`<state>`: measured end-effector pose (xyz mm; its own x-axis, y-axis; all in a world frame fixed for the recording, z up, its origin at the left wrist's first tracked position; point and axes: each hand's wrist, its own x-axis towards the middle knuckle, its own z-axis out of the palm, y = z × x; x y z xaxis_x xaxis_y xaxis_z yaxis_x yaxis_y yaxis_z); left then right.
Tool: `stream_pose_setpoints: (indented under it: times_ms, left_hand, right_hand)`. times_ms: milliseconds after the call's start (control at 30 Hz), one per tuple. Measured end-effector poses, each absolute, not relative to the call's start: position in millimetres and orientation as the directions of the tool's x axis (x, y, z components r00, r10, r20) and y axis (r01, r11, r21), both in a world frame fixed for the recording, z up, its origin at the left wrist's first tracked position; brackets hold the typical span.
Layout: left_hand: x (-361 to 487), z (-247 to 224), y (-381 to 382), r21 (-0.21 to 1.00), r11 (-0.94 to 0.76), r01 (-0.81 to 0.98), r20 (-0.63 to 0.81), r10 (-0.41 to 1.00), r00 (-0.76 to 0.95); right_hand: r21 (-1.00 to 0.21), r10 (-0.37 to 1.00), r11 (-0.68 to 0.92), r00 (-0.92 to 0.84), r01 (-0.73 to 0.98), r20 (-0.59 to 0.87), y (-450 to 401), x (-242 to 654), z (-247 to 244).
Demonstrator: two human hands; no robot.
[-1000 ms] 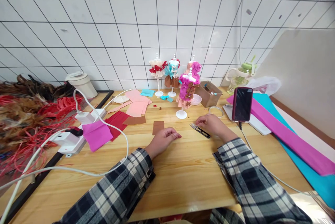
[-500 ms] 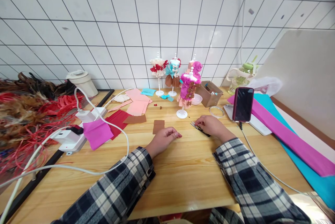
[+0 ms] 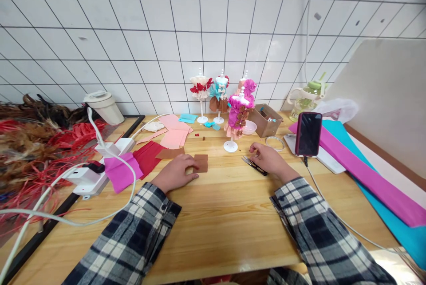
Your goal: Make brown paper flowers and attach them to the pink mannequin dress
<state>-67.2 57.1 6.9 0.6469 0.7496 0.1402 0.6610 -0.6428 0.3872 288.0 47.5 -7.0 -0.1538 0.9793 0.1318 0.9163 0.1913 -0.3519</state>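
Observation:
My left hand [image 3: 176, 172] is over the tabletop with its thumb and fingers apart. Its fingertips reach the left edge of a small brown crepe-paper square [image 3: 201, 164]; whether they press on it I cannot tell. My right hand [image 3: 269, 157] hovers by the black-handled thread snips [image 3: 255, 166], which lie on the wood, with its fingers loosely bent and apart. Beyond both hands stands a small white dress form [image 3: 237, 116] in magenta paper ruffles with brown flowers. Behind it are a cream-and-red form [image 3: 201, 87], a blue-and-brown form [image 3: 219, 94] and a pink form [image 3: 249, 85].
Left of my left hand lie a brown strip [image 3: 169, 153], red paper [image 3: 149, 157], magenta paper [image 3: 123, 172] and pink sheets [image 3: 175, 132]. A white cable crosses from the power strip [image 3: 89, 183]. At right are a phone [image 3: 309, 134], a cardboard box [image 3: 266, 121] and long paper rolls [image 3: 366, 172].
My left hand has moved left, from right of the brown square to its left edge, and its fingers have spread. My right hand has let go of the thread snips, which lie on the table.

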Motion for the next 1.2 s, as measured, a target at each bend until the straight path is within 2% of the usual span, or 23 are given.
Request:
stream_pose_setpoints:
  times_ms: [133, 333, 533, 767, 1033, 1200]
  left_hand:
    - [-63.0, -2.2, 54.1, 0.384, -0.663, 0.642, 0.162, 0.733, 0.661]
    - [-51.2, -8.0, 51.7, 0.411, -0.654, 0.635, 0.178, 0.740, 0.648]
    - [-53.1, -9.3, 53.2, 0.448, -0.642, 0.622, 0.177, 0.745, 0.643]
    - [-52.2, -8.7, 53.0, 0.455, -0.638, 0.621, 0.176, 0.748, 0.640]
    - [-53.0, -10.6, 53.0, 0.461, -0.636, 0.619, 0.188, 0.752, 0.632]
    - [-52.7, -11.7, 54.0, 0.460, -0.633, 0.623, 0.181, 0.754, 0.632]
  right_hand:
    - [-0.341, 0.982, 0.182, -0.149, 0.922, 0.120, 47.0, 288.4, -6.3]
    - [-0.482, 0.976, 0.215, -0.199, 0.850, 0.083, 45.1, 288.6, -8.3]
    - [-0.534, 0.984, 0.177, -0.166, 0.827, 0.070, 44.3, 284.4, -7.1]
    - [-0.504, 0.986, 0.168, -0.155, 0.847, 0.068, 47.8, 284.4, -14.0]
    - [-0.467, 0.989, 0.127, -0.150, 0.875, -0.012, 50.1, 280.9, -19.3]
    - [-0.503, 0.984, 0.133, -0.174, 0.854, -0.035, 51.2, 284.3, -20.3]
